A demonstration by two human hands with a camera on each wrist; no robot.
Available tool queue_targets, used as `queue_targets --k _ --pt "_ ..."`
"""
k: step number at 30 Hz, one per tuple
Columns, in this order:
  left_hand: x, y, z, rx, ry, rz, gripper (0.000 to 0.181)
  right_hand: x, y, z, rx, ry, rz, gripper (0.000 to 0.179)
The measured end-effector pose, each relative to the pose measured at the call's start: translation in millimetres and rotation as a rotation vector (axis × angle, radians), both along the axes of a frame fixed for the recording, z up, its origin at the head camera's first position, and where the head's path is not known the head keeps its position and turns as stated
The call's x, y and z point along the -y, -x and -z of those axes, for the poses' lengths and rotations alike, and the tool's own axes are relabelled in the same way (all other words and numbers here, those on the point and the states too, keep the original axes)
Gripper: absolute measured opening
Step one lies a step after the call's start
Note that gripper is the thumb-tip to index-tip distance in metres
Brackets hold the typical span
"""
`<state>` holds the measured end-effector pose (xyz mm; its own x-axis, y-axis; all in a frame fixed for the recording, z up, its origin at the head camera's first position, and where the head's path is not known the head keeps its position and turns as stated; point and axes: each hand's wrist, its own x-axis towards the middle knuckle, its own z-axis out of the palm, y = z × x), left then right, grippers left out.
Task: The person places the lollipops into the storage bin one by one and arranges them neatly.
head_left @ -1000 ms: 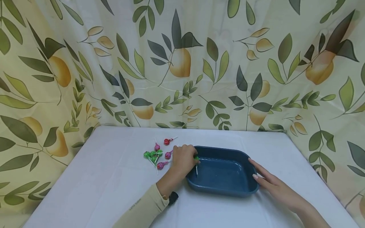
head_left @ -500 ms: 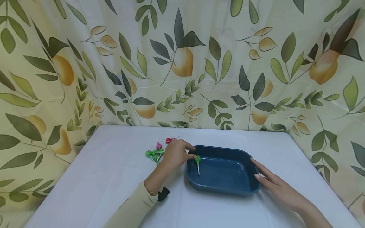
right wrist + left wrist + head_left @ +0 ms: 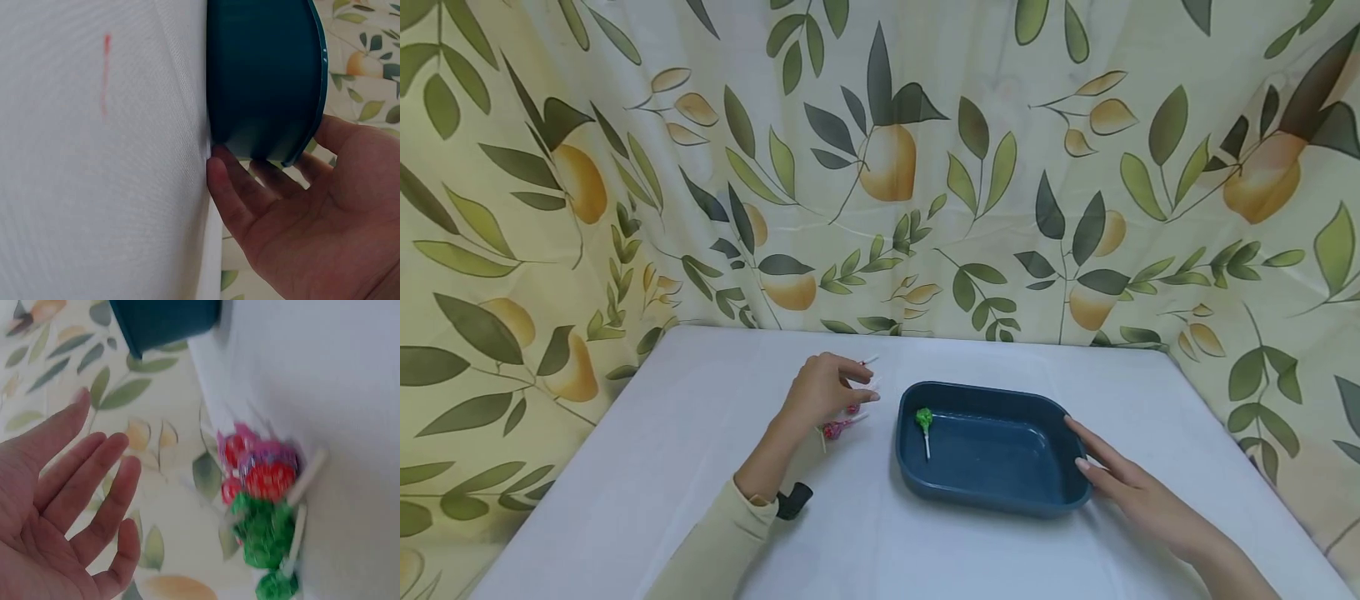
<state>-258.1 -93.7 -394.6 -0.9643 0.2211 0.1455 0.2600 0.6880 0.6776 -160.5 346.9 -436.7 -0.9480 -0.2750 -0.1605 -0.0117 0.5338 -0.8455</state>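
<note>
My left hand hovers over a small group of lollipops left of the dark blue tray; its fingers are spread and hold nothing. Beneath it a pink-wrapped lollipop shows, others being hidden. In the left wrist view, red-and-pink lollipops and green lollipops lie bunched beside the relaxed fingers, slightly blurred. One green lollipop lies inside the tray at its left end, stick toward me. At the tray's right end, my right hand rests against the outer wall, thumb at the rim.
A white cloth covers the table. Behind and on both sides hangs a curtain printed with leaves and fruit. A small black object sits at the left sleeve's cuff. The right wrist view shows a red mark on the white cloth.
My left hand has let go of the green lollipop inside the tray and moved left over the bunch of lollipops. The right hand stays at the tray's right end.
</note>
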Motion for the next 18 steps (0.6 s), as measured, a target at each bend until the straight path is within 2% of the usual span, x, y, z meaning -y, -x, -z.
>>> queue_targets --k 7,13,18 --pt "27.9 10.9 0.6 0.025 -0.066 -0.016 0.024 0 1.3 -1.9 0.007 -0.014 0.006 0.064" --pt "56.2 23.6 9.8 0.061 -0.130 -0.011 0.025 2 1.9 -2.6 0.018 -0.035 0.005 0.065" --pt "74.7 29.2 15.3 0.104 -0.121 -0.029 0.026 1 1.6 -1.6 0.014 -0.045 0.003 0.065"
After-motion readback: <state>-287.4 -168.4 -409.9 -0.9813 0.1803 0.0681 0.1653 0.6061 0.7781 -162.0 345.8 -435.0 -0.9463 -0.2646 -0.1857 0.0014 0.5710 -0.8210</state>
